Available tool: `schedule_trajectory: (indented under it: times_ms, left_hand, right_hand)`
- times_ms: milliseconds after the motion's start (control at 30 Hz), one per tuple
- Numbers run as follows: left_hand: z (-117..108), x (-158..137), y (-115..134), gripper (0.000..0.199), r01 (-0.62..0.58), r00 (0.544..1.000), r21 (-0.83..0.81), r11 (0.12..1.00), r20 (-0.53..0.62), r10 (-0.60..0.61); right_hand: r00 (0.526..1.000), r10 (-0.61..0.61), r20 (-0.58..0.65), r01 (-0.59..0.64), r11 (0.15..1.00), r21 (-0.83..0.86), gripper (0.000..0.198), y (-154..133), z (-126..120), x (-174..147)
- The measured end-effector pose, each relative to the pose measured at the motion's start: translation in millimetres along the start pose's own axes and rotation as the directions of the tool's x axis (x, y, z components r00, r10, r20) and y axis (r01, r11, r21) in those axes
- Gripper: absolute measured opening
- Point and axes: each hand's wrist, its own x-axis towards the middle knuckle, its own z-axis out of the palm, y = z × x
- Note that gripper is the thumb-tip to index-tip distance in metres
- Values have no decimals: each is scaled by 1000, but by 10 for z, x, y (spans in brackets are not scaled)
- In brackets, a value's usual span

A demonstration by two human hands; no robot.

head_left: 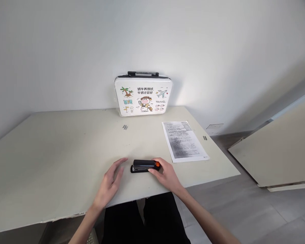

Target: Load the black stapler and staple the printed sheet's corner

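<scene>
A black stapler (pixel 143 164) with an orange part at its right end lies sideways near the table's front edge. My right hand (pixel 166 173) grips that right end, thumb on the near side and fingers on the far side. To the left of the stapler, my left hand (pixel 112 181) rests over the tabletop with thumb and fingers apart, holding nothing. A small gap separates its fingertips from the stapler's left end.
Small strips of staples (pixel 125 127) lie mid-table, and another strip (pixel 205 138) sits by the right edge. A printed sheet (pixel 184 141) lies flat at the right. Against the wall stands a white cartoon-printed case (pixel 144 96). The pale table (pixel 53 162) ends just before my lap.
</scene>
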Motion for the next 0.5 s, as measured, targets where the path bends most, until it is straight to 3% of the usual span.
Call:
schedule_trajectory:
  times_ms: [300, 500]
  left_hand:
    - [39, 4, -13, 41, 24, 999, -105, 994, -44, -29]
    - [66, -24, 95, 43, 67, 988, -188, 980, -125, -91]
  right_hand:
    - [1000, 28, -3, -28, 998, 49, 40, -70, -1, -18]
    - [998, -50, -35, 50, 999, 0, 42, 15, 23, -32]
